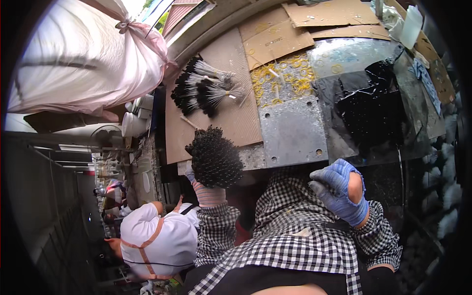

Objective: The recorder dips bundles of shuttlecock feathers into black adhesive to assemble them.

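My left hand [190,172], in a striped glove, is closed round a thick bundle of thin black-tipped sticks [216,157]. The dense black ends face up and hide most of the fingers. Over my lap on the right, my right hand [341,189] wears a blue glove with greyish fingertips. Its fingers are curled together against the thumb, and whatever they may hold is too small or hidden to see. On the brown cardboard beyond lie several smaller bundles of black-tipped sticks [209,88] with pale stems, tied round the middle.
Yellow rubber bands [297,69] lie scattered beside a grey metal plate [295,130] with corner holes. Black plastic sheeting [371,108] covers the right of the table. Cardboard pieces [280,39] lie at the back. Another person in white [162,241] is close on my left.
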{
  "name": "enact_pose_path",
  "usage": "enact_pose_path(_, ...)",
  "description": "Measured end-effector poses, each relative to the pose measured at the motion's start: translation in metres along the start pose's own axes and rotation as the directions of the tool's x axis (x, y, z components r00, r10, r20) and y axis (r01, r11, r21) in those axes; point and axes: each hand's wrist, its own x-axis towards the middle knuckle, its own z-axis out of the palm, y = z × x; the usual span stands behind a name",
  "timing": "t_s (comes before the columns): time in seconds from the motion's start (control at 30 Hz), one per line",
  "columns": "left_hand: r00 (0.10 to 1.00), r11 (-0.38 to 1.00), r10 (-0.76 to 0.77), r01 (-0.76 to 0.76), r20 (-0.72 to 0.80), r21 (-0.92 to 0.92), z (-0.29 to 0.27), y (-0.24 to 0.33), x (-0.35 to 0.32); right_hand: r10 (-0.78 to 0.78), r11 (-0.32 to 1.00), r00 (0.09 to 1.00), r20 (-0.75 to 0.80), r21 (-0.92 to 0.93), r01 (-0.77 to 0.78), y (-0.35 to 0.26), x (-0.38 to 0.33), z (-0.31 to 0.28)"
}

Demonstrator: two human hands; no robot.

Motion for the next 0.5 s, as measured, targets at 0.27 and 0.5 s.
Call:
enact_pose_path(0.27, 0.945, 0.971, -0.062, -0.019, -0.322, -0.24, -0.037, 0.008, -0.014, -0.048, 0.99, 0.985, 0.166, 0.136, 0.026, 0.009, 0.002, 0.052)
enact_pose_path(0.5, 0.936, 0.97, -0.042, -0.045, -0.35, -0.237, -0.058, 0.005, -0.011, -0.049, 0.991, 0.976, 0.212, 0.131, 0.021, 0.011, -0.001, 0.061)
